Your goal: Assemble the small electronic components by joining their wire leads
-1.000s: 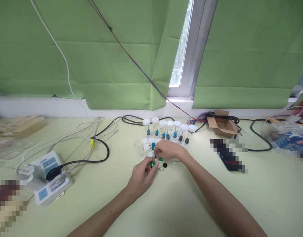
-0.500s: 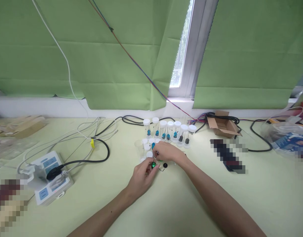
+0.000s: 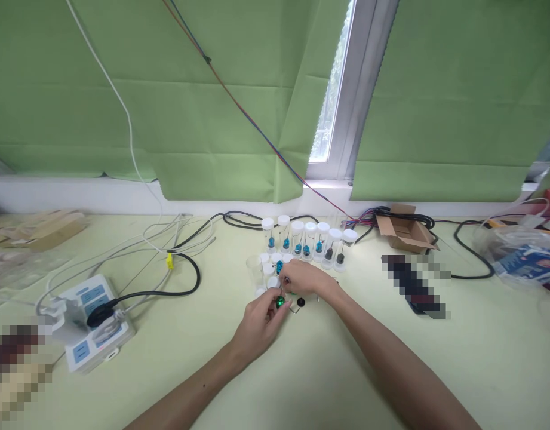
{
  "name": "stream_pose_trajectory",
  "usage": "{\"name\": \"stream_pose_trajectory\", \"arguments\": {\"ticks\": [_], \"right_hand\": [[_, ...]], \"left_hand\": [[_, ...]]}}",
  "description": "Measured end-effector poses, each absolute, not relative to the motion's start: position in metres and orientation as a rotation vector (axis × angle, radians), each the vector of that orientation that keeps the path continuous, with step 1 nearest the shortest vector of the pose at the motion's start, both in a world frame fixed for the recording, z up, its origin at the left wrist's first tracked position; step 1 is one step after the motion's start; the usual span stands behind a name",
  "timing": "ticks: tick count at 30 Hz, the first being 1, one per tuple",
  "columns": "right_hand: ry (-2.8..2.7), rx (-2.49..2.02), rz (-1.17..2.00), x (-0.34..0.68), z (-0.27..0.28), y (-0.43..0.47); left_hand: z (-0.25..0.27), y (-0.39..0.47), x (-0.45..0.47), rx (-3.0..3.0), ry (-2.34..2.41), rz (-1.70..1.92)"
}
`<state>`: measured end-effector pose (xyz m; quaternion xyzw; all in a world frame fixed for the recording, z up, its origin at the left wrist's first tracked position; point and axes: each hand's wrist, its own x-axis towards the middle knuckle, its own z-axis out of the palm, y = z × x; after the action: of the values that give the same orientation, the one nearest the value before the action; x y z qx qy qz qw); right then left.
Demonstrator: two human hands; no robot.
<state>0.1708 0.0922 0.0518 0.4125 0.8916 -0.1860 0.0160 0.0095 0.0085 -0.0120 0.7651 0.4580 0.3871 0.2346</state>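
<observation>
My left hand [image 3: 257, 322] is closed around a small, shiny green metal part [image 3: 280, 302], pinched between thumb and fingers just above the table. Right above it, my right hand [image 3: 307, 278] is closed too, fingertips pressed together over the green part. What those fingers hold is mostly hidden; a thin stem shows between the two hands. A small round black part [image 3: 301, 302] lies close to my left thumb, beside a thin bent L-shaped piece [image 3: 295, 310]. Behind my right fingers a blue part [image 3: 279, 267] shows among white caps [image 3: 268, 268].
Capped clear tubes [image 3: 297, 240] with blue or dark parts stand in a row behind my hands. An uncapped clear tube [image 3: 255, 275] is left of them. A power strip [image 3: 102, 343] and cables lie left; an open cardboard box [image 3: 404, 230] and a blurred-out dark object [image 3: 413, 286] lie right.
The whole view has shifted slightly. Both hands keep nearly the same pose around the green part.
</observation>
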Motion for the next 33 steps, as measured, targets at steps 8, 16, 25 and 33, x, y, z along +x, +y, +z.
{"name": "stream_pose_trajectory", "arguments": {"ticks": [8, 16, 25, 33], "right_hand": [[2.779, 1.264, -0.590, 0.173, 0.053, 0.092], [2.786, 1.275, -0.566, 0.175, 0.058, 0.094], [2.769, 1.309, -0.538, 0.172, 0.055, 0.092], [2.782, 1.290, -0.611, 0.172, 0.047, 0.096]], "left_hand": [[-0.010, 0.008, 0.010, 2.087, 1.237, 1.056], [-0.013, 0.008, 0.009, 2.094, 1.257, 1.051], [-0.010, 0.008, 0.010, 2.083, 1.250, 1.044], [-0.012, 0.008, 0.010, 2.075, 1.223, 1.058]]}}
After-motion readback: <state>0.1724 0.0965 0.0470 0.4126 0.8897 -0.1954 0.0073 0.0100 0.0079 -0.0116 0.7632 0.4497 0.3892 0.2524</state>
